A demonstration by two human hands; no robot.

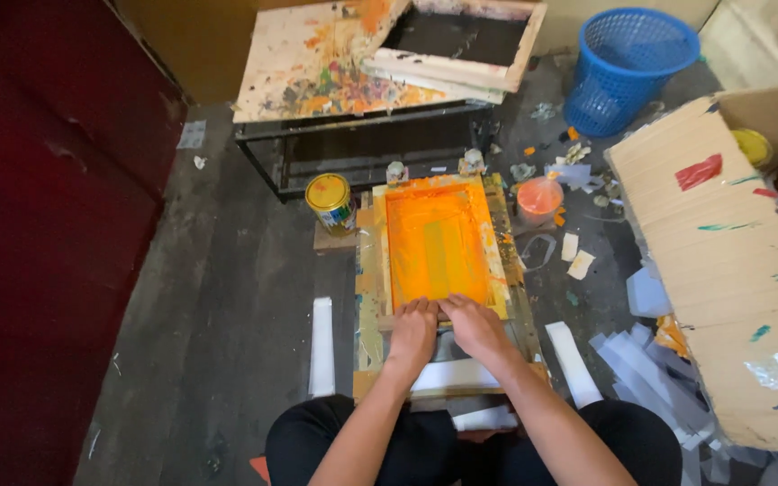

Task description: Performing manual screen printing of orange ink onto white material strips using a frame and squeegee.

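Observation:
A wooden screen-printing frame (499, 236) lies on the floor, its mesh covered in orange ink (434, 238). My left hand (413, 328) and my right hand (472, 324) sit side by side at the frame's near edge. Both press down on a squeegee whose blade is mostly hidden under my fingers. A pale strip (450, 373) shows below the frame, between my wrists. My knees in black trousers are at the bottom of the view.
A yellow-lidded paint can (330, 202) stands left of the frame, an orange-stained container (539, 199) right of it. Behind are a paint-splattered board (303, 63) on a black rack, another frame (461, 45) and a blue basket (628, 63). Cardboard (731, 270) and paper scraps lie right.

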